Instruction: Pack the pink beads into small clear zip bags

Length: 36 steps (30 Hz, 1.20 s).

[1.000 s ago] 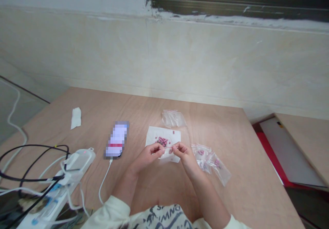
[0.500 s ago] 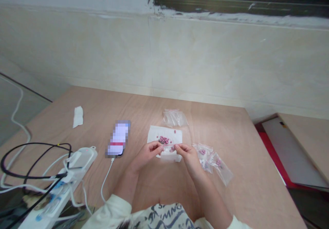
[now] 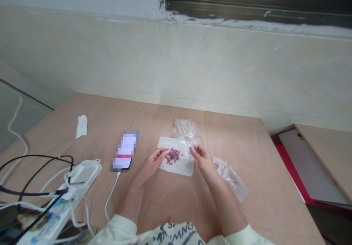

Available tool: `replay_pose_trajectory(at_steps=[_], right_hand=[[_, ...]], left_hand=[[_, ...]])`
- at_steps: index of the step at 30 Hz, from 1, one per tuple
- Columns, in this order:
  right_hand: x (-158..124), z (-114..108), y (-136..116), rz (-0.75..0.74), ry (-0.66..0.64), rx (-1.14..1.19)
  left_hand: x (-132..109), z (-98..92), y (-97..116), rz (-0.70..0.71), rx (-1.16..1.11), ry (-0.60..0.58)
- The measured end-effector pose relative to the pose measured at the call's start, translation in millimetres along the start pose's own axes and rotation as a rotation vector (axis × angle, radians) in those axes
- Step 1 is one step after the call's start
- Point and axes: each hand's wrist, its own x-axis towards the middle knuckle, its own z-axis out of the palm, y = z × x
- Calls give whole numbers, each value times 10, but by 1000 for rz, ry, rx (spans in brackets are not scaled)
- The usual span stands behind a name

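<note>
Pink beads (image 3: 173, 156) heaped on white paper (image 3: 183, 170)

Our right hand (image 3: 202, 158) pinches a clear bag (image 3: 188, 138) across its far right corner; whether our left hand (image 3: 151, 163) grips anything, we cannot tell. Tabletop (image 3: 170, 197) stretches from the paper's near edge to us.

Left fingers (image 3: 160, 152) apparently released the bag (image 3: 189, 138).

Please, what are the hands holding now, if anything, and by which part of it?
The right hand pinches a clear plastic bag by the end nearest the person. Whether the left hand holds anything cannot be told.
</note>
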Motion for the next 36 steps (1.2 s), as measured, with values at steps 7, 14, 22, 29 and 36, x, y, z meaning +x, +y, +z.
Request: replay_pose_trajectory(at_steps=[7,14,22,29,36], right_hand=[[808,-84,-285,99,377,-599],[55,-460,-43,120,488,-1151],[-664,-902,398,42,401,-1017],[-722,-900,169,221,527,-1241],[-848,-1070,205,296,366,-1337]], left_hand=[[-25,-61,-77,-41,-3,26],[-38,-127,-113,-40,21,29],[-59,-42,-108,-8,33,-15],[-123,-25,-35,-5,21,-29],[-125,-14,-52,-14,31,-38]])
